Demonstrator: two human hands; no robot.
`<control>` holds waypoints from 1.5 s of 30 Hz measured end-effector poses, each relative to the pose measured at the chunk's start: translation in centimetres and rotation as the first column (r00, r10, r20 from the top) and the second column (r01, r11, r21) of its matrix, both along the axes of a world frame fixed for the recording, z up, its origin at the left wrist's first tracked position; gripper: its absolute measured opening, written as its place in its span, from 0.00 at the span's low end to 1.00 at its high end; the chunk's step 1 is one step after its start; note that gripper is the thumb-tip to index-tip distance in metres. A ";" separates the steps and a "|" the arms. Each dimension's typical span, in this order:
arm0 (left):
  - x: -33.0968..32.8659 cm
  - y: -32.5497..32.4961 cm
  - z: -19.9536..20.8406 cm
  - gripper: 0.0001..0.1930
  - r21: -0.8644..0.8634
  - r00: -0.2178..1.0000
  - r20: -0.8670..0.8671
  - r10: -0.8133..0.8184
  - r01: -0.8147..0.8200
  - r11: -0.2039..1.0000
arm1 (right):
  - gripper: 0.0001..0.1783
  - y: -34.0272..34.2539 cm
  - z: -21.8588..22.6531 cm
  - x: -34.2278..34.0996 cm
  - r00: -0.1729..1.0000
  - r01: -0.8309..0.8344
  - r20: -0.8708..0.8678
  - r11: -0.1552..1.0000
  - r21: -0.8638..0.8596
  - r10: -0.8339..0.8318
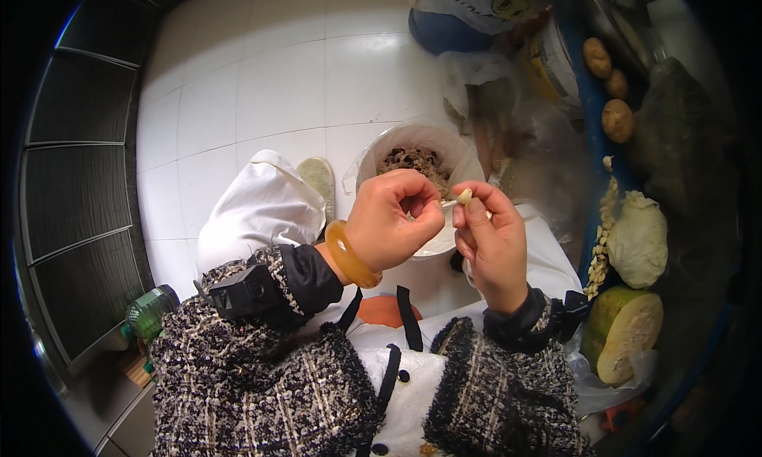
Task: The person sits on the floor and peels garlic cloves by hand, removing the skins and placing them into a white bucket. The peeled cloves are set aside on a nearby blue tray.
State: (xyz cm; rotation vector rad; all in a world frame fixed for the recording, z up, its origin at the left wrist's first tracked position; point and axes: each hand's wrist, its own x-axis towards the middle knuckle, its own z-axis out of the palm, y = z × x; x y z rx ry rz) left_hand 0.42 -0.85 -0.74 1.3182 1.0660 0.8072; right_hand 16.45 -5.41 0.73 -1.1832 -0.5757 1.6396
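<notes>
My right hand [494, 239] pinches a pale garlic clove [465, 196] between thumb and fingertips. My left hand [393, 225] is just beside it at nine o'clock, fingers curled in and thumb drawn toward the forefinger; I can't tell whether anything is caught between them.

Taking my hands as the dial's centre, a lined white bin [460, 155] stands on the floor below them toward twelve, brown scraps [417, 161] inside. At three, along a blue surface [591, 92], runs a row of garlic cloves [601, 246], with a pale green cabbage [639, 239] just beyond. A cut squash [623, 330] sits at four, its pale cut face showing; potatoes [617, 121] lie at two.

A white bucket [556, 64] stands at one, and a blue tub [444, 32] at twelve, far off. White floor tiles [238, 100] spread out at ten, a slipper [317, 183] on them nearer nine. Dark cabinet fronts [79, 179] line the room's edge at nine, and a green bottle [151, 310] is between eight and nine.
</notes>
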 end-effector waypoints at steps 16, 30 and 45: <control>-0.3 -0.1 0.0 0.05 -0.114 0.998 0.065 -0.027 0.034 0.993 | 0.16 -0.1 0.2 0.5 0.997 -0.052 -0.062 0.997 0.052 0.055; -0.7 0.0 0.5 0.05 -0.248 0.978 0.190 -0.088 0.135 0.959 | 0.19 0.2 -0.1 0.1 0.590 -0.450 0.798 0.772 0.450 -0.121; -0.2 -0.2 0.6 0.02 -0.226 0.989 0.145 -0.025 0.057 0.973 | 0.15 -0.7 0.2 -0.1 0.908 -0.178 0.409 0.966 0.188 0.087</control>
